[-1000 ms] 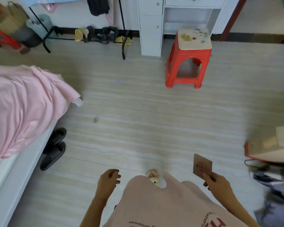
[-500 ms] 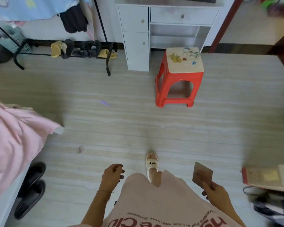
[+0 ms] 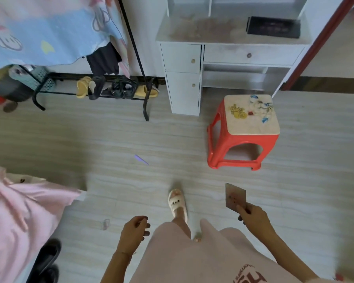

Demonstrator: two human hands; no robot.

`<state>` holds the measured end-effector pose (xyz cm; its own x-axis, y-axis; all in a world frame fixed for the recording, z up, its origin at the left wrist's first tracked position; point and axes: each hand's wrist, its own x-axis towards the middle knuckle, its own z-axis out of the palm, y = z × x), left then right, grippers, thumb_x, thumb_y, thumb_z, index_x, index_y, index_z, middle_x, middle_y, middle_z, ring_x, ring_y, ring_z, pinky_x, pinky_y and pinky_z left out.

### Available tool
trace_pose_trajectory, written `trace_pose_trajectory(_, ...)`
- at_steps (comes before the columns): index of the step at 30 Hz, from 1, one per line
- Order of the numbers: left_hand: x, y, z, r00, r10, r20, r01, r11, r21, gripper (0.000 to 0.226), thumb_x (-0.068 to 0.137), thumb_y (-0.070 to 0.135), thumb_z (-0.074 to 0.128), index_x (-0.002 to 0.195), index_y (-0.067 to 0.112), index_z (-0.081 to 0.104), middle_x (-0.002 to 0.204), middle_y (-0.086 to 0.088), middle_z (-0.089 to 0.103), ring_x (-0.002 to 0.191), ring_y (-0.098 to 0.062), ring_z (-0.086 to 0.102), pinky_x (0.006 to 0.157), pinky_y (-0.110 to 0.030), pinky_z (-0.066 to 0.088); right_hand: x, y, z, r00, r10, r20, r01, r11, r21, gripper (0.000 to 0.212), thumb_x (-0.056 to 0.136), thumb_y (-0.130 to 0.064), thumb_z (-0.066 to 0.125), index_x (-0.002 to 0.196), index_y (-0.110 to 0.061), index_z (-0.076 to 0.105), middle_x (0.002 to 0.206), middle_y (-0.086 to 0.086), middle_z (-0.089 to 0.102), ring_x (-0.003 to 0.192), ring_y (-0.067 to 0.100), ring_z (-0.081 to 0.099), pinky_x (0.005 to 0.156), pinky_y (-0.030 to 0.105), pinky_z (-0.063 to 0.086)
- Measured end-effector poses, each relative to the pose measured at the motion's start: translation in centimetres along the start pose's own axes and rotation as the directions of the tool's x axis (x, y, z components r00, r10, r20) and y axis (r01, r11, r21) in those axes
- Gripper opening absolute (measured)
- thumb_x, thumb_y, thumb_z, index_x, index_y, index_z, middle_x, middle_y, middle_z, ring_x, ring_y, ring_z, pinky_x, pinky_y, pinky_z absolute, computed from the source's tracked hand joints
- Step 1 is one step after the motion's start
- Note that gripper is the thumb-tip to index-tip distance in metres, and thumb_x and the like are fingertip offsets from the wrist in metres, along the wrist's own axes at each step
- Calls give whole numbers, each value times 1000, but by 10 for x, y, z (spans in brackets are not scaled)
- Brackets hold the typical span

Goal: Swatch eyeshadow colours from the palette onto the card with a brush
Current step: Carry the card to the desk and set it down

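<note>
Card (image 3: pixel 235 197) pinched upright in right hand (image 3: pixel 253 218), probably just for carrying; left hand (image 3: pixel 133 231) loosely curled, empty. Desk (image 3: pixel 233 40) ahead of both hands.

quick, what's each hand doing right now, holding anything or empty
Left hand: fingers loosely curled, holding nothing.
Right hand: pinching the lower edge of the brown card, held upright.

Open floor (image 3: pixel 114 139) left of the red stool (image 3: pixel 245 131), wide lane. Stool stands just in front of the white bench (image 3: pixel 229 50), blocking its kneehole. Shoe rack (image 3: pixel 114 88) further left along wall; pink bed (image 3: pixel 18 217) well left, nearer the person.
</note>
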<state>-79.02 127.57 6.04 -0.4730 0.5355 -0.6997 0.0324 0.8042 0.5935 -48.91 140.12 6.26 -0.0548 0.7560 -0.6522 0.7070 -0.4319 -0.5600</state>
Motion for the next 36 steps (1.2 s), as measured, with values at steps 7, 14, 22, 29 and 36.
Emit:
trace_pose_trajectory(7, 103, 70, -30, 999, -53, 7, 53, 999, -1, 17, 92, 12, 48, 103, 7, 60, 88, -11, 66, 69, -23, 61, 62, -30, 47, 89, -83, 1, 998, 61, -34, -59, 997, 43, 18, 93, -19, 48, 90, -9, 62, 69, 5, 65, 66, 18, 57, 64, 31, 41)
trace_pose_trajectory(14, 217, 208, -60, 997, 64, 51, -68, 995, 79, 15, 93, 16, 47, 103, 12, 58, 91, -8, 65, 76, -19, 63, 69, -31, 45, 180, -188, -29, 994, 59, -96, -56, 998, 34, 16, 93, -22, 47, 86, -16, 61, 70, 3, 65, 65, 15, 57, 57, 26, 40)
trace_pose_trajectory(22, 304, 331, -35, 982, 100, 159, -116, 988, 98, 16, 93, 14, 46, 102, 11, 59, 92, -9, 65, 74, -18, 61, 65, -27, 46, 245, -242, -56, 973, 186, -135, -172, 979, 113, 25, 93, -21, 46, 77, -9, 61, 74, 7, 66, 65, 18, 56, 56, 26, 39)
trace_pose_trajectory(29, 366, 391, -5, 986, 38, 164, -60, 989, 133, 18, 94, 12, 45, 105, 6, 58, 93, -12, 64, 73, -21, 61, 63, -29, 45, 324, -278, -100, 961, 249, -122, -230, 961, 154, 24, 93, -21, 48, 76, -9, 61, 70, 7, 65, 65, 19, 56, 60, 30, 40)
trace_pose_trajectory(36, 433, 501, 8, 986, 103, 133, -122, 982, 147, 17, 92, 12, 47, 102, 8, 60, 88, -9, 65, 71, -20, 62, 65, -31, 44, 423, -347, -165, 966, 183, -183, -163, 980, 115, 28, 92, -20, 49, 77, -1, 64, 69, 11, 66, 65, 24, 58, 69, 35, 46)
